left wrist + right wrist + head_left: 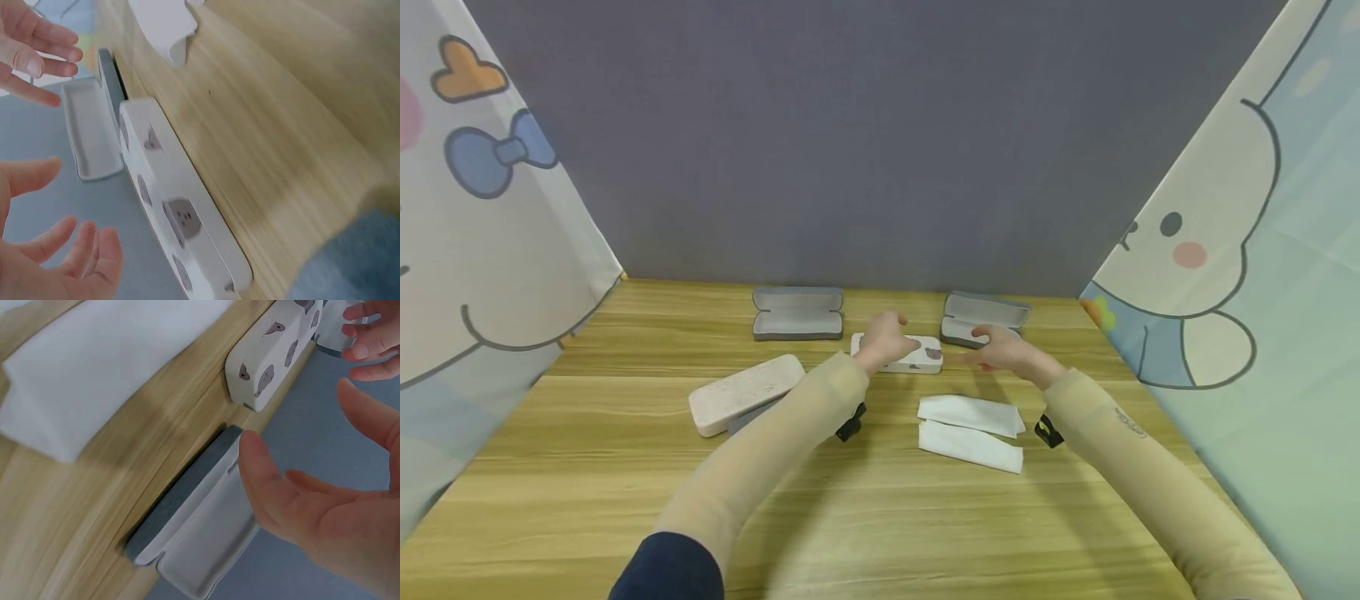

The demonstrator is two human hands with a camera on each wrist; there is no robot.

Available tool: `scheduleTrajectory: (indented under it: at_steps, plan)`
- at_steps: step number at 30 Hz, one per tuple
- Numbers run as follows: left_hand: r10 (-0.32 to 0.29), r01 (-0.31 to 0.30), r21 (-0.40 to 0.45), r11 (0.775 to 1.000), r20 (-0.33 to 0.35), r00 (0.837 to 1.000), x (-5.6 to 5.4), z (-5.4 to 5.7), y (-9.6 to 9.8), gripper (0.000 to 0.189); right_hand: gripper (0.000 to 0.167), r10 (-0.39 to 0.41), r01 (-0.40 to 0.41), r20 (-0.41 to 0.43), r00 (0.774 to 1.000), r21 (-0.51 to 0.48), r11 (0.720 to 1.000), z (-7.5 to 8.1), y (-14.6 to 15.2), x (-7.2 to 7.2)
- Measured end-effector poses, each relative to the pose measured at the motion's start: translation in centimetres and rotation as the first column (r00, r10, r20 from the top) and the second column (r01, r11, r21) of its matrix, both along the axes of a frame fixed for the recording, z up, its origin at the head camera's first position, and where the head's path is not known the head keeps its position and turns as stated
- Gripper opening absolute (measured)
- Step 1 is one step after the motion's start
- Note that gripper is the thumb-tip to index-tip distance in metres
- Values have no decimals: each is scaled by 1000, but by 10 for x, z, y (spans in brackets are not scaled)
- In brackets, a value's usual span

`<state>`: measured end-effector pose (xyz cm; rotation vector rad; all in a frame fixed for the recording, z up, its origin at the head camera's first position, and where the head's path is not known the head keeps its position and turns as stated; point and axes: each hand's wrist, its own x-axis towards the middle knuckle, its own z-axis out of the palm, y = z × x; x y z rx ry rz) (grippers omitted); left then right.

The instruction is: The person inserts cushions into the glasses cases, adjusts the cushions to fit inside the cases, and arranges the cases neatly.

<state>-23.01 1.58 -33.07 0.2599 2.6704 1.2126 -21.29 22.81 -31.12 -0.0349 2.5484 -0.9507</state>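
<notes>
A white glasses case with brown bear-head prints lies closed at the middle of the table. Over it my left hand hovers with relaxed, spread fingers, holding nothing; in the left wrist view these fingers are apart from the case. My right hand is held in the air in front of a grey glasses case that stands open at the back right. Its thumb and fingers are spread with nothing between them, and the right wrist view shows the pale lining of that open case beside the fingertips.
Another grey case stands open at the back left. Left of my left forearm lies a closed whitish case, partly over a grey item. Two folded white cloths lie between my forearms. A grey panel rises behind the table.
</notes>
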Motion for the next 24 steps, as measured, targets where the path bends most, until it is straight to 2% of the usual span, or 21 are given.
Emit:
scheduleTrajectory:
  at_steps: [8, 17, 24]
  plan:
    - [-118, 118, -19, 993, -13, 993, 7, -4, 16, 52, 78, 32, -30, 29, 999, -74, 997, -1, 23, 13]
    - [-254, 250, -86, 964, -31, 967, 18, -13, 29, 44, 80, 48, -48, 11, 999, -54, 997, -10, 36, 29]
    - [-317, 315, -99, 944, -6, 949, 25, -23, 30, 48, 77, 51, -50, 13, 999, -69, 996, -21, 46, 43]
